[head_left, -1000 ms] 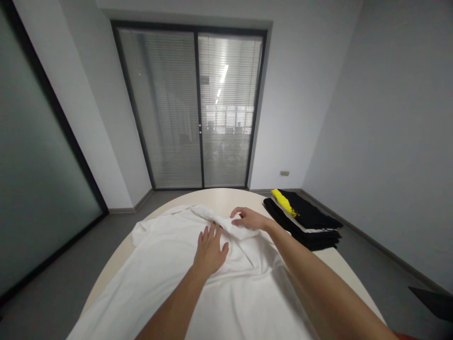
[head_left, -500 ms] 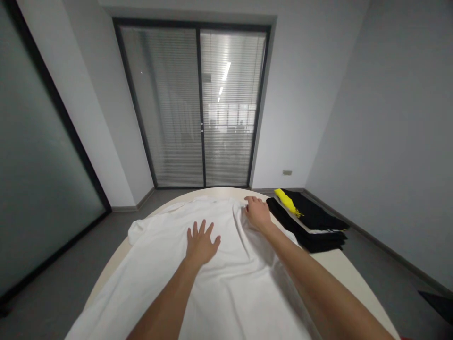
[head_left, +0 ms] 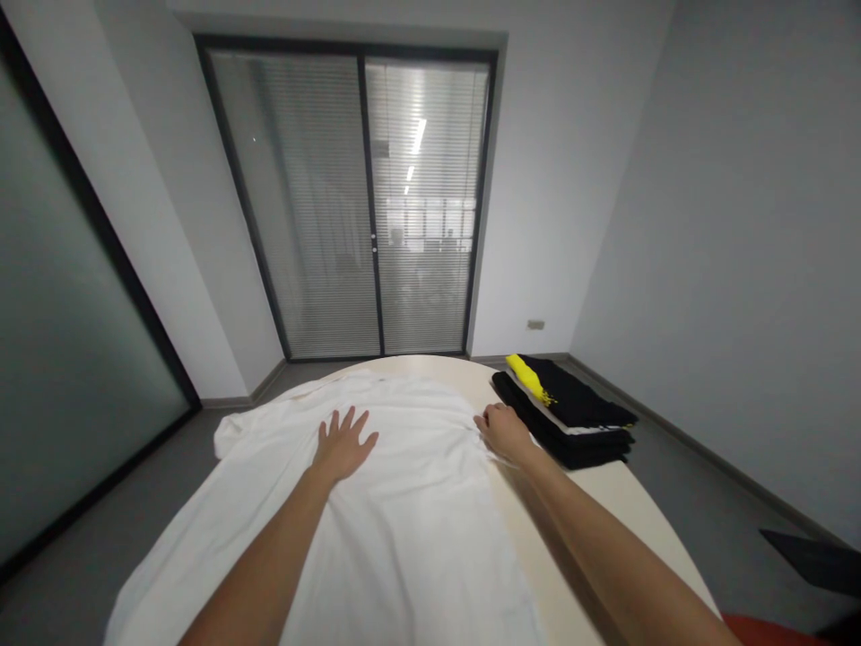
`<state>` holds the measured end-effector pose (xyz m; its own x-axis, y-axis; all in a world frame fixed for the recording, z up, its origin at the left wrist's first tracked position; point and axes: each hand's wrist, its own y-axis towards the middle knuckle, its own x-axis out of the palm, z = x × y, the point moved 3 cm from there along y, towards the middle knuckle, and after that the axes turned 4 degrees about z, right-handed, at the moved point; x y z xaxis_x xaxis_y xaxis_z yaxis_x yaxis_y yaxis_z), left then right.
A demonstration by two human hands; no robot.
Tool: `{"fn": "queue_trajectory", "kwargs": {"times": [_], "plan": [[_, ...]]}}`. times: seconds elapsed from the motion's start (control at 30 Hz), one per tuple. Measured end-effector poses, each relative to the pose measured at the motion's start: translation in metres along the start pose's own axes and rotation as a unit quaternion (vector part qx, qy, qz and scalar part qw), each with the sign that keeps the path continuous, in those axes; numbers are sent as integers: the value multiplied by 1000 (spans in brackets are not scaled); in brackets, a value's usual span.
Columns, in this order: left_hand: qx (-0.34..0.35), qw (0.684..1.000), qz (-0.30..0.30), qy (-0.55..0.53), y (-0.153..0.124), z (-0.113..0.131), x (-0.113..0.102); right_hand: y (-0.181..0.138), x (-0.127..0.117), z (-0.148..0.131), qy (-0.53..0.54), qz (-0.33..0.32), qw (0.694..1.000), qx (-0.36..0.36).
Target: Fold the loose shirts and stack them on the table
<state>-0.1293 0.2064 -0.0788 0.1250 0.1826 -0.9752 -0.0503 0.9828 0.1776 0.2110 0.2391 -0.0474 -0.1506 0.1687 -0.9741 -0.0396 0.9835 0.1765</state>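
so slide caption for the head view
Left hand spread on white cloth, right hand at its edge, near a mostly black folded stack.

Left hand (head_left: 344,449): bare, slim-fingered
Right hand (head_left: 506,432): bare
Left forearm (head_left: 279,538): bare, slender, lower left
Right forearm (head_left: 595,538): bare, lower right

no readable text; labels, brands, numbers, signs: none legible

A dark-framed glass partition (head_left: 323,206) stands between pale walls (head_left: 558,179).
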Motion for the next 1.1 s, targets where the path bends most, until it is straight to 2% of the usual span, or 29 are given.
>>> {"fn": "queue_trajectory", "kwargs": {"times": [0.1, 0.2, 0.27, 0.33, 0.4, 0.43, 0.53, 0.63, 0.8, 0.9, 1.0, 1.1], "plan": [[42, 999, 25, -9, -7, 8, -14, 11, -8, -3, 6, -27, 1000, 14], [95, 994, 48, -25, -20, 32, -27, 30, -26, -7, 3, -33, 999, 29], [141, 987, 54, -48, -34, 56, -32, 41, -43, -11, -9, 9, 1000, 24], [227, 968, 45, -97, -53, 82, -33, 47, -58, -16, -39, 91, 995, 3], [308, 944, -5, -118, -73, 105, -30, 46, -64, -21, -69, 150, 986, -13], [338, 933, -35, -121, -82, 112, -28, 44, -63, -22, -77, 151, 986, -11], [393, 906, -98, -124, -104, 124, -26, 35, -43, -19, -82, 47, 995, 22], [429, 887, -116, -126, -119, 126, -32, 22, -22, -12, -81, -49, 995, 25], [501, 844, -123, -148, -140, 129, -46, 11, -7, 1, -71, -91, 993, 20], [518, 832, -130, -152, -148, 133, -52, 8, -1, 7, -56, -115, 992, 17], [499, 846, -110, -154, -146, 140, -53, 5, 10, 9, -38, -151, 987, 28], [417, 892, -85, -152, -135, 148, -48, -2, 18, 6, -28, -155, 986, 50]]}}
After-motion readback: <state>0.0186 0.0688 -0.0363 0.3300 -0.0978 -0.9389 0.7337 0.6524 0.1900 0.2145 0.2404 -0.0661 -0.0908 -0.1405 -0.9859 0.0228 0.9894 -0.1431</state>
